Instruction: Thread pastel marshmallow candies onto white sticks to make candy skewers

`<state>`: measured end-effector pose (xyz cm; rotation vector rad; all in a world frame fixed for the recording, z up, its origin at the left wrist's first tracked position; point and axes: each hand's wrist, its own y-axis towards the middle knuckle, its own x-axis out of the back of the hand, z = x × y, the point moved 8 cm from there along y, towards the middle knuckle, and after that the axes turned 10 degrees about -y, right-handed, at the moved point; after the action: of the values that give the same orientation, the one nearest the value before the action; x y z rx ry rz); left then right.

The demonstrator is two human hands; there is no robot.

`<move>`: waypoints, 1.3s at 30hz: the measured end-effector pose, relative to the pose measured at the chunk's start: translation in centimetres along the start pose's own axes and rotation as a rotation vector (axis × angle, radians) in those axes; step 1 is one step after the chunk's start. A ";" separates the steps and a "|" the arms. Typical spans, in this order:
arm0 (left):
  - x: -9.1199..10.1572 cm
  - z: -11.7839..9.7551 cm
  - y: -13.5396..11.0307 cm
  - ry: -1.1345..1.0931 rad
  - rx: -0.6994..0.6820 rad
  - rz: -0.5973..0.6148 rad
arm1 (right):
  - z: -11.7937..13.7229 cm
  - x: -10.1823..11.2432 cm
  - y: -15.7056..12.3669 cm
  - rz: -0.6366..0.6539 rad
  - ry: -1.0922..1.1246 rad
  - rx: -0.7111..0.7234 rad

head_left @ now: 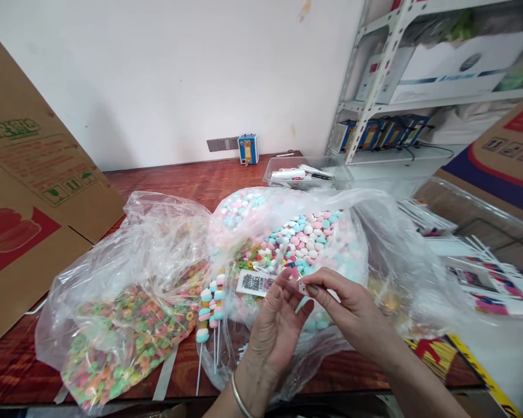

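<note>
My left hand (pixel 274 328), with a bangle at the wrist, is palm up, its thumb and index finger closed together. Thumb and fingers of my right hand (pixel 346 302) pinch a small whitish piece (pixel 303 287) right at the left fingertips; its kind is unclear. Just left of the fingers lies a white printed label (pixel 254 283). Behind both hands is a large clear bag of pink, white and blue marshmallows (pixel 307 238). Several marshmallow skewers (pixel 211 302) on white sticks lie left of my left hand. Farther left, a clear bag holds colourful gummy rings (pixel 126 337).
Cardboard boxes stand at left (pixel 30 191) and right (pixel 501 157). A clear plastic tray (pixel 307 181) with pens sits behind the bags. A small blue device (pixel 248 149) is by the wall. White-stick skewers (pixel 492 278) lie at right, below a metal shelf (pixel 379 69).
</note>
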<state>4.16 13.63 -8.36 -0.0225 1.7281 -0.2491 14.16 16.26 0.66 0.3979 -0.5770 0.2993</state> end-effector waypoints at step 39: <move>3.0 -1.8 -1.1 0.009 -0.208 -0.332 | -0.2 -0.8 -3.6 -0.267 -0.032 -0.094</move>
<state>1.76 12.35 -10.78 -0.4645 1.7479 -0.3116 14.97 13.02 -0.96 0.3846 -0.5594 0.0096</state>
